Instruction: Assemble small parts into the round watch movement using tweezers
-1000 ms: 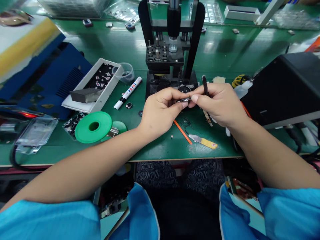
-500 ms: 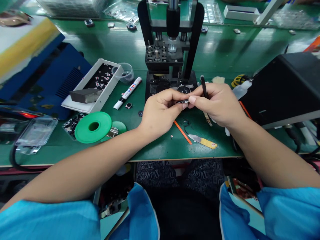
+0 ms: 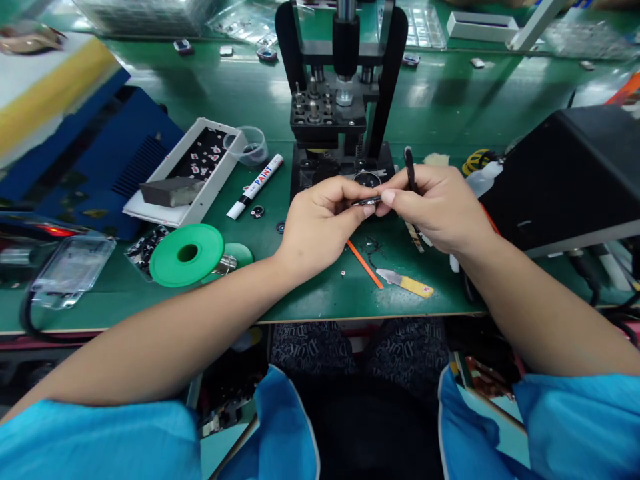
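My left hand (image 3: 320,223) pinches a small, flat black part (image 3: 369,201) between thumb and forefinger, in front of the press. My right hand (image 3: 430,203) is closed, thumb and fingertip pressed at the part's right end. A slim dark tool, seemingly tweezers (image 3: 410,170), is tucked through the right hand's fingers, and its other end shows below the palm. The fingers hide much of the part. Just behind it, a round black piece with a metal rim (image 3: 367,179) sits on the base of the hand press (image 3: 327,110).
Left of my hands lie a paint marker (image 3: 256,187), a white tray (image 3: 213,193) of small parts, a clear cup (image 3: 254,148) and a green spool (image 3: 187,253). An orange stick (image 3: 365,265) and a yellow-handled blade (image 3: 407,283) lie near the front edge. A black box (image 3: 575,180) stands right.
My right thumb and fingertips have shifted slightly right along the black part, so more of it shows. The tool in that hand has moved slightly with it. My left hand stays nearly still.
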Available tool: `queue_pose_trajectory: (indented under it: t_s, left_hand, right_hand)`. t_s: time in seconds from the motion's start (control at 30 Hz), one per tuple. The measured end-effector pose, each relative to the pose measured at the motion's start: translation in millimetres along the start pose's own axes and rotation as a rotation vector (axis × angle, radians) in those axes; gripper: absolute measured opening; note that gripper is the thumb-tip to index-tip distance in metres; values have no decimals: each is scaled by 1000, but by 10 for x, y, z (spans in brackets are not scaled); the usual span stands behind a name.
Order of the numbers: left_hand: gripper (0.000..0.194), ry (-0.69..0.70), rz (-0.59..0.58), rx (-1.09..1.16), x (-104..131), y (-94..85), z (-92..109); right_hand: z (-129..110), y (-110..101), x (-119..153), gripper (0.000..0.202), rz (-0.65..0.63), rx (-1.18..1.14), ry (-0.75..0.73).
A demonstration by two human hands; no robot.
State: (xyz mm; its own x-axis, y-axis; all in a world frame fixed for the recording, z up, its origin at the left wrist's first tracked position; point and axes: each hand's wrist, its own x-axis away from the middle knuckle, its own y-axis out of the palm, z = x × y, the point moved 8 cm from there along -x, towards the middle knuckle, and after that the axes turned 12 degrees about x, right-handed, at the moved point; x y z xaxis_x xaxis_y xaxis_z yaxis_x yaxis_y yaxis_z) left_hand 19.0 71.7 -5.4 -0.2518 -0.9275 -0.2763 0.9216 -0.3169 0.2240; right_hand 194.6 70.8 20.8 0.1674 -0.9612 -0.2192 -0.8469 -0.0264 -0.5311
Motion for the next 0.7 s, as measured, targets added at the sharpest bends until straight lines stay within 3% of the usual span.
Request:
queue_pose_trajectory:
  t_s: [0.4,0.7]
  left_hand:
    - [14,-11,-2,-9,10,-2,-2]
    - [12,6,-10,-2,6,0,15]
  right_hand:
    - [-6,4,2,27,-16,9,7]
    - [22,14,13,21,-14,-2,3]
